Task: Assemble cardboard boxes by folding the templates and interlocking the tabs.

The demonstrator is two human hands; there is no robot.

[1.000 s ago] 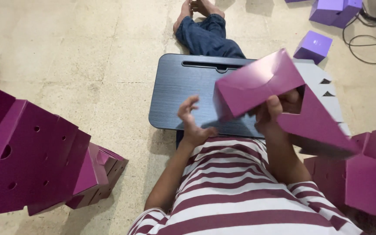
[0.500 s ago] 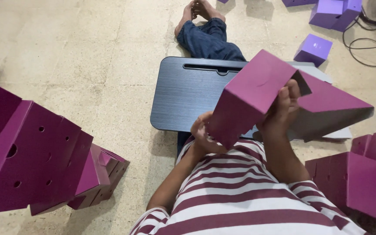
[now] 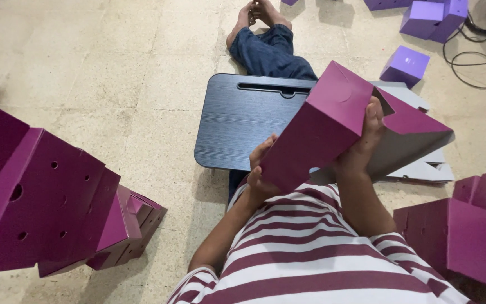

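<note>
Box (image 3: 322, 126) sits tilted between both hands, above the lap tray (image 3: 237, 121). Left hand (image 3: 261, 169) grips its low corner; right hand (image 3: 361, 146) grips its open end. Folding looks half done; flaps need tucking next.

This looks like a home floor used as a box-folding workplace: the person sits on bare stone tiles (image 3: 113, 73) with a lap desk (image 3: 243, 121) over the legs. Around the desk lie purple boxes (image 3: 406, 65), flat blanks (image 3: 423, 169) and cables (image 3: 473, 62).
</note>
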